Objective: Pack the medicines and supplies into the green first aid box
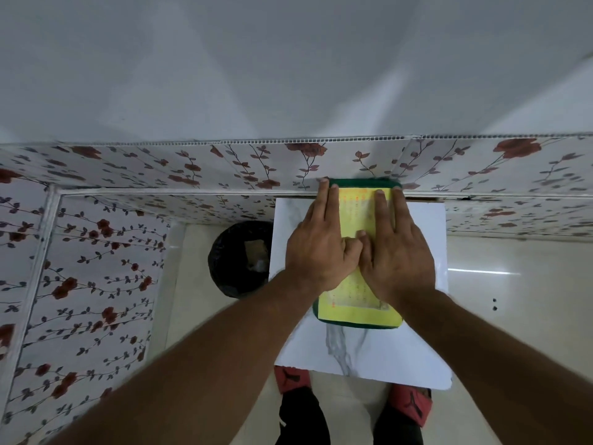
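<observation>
The green first aid box (356, 325) lies flat on a small white marble-patterned table (359, 354), its top covered by a yellow label with red print (356, 207). Both my hands rest palm-down on the lid, side by side. My left hand (321, 245) covers the left half, fingers stretched to the far edge. My right hand (398, 248) covers the right half, fingers also extended. The thumbs touch in the middle. No medicines or supplies are visible; the box's inside is hidden.
A black bin (239, 258) with a dark liner stands on the floor just left of the table. Floral-patterned wall panels (96, 252) close in at the left and back. Glossy floor tiles (513, 300) lie to the right. My red-and-black shoes (292, 379) show below the table.
</observation>
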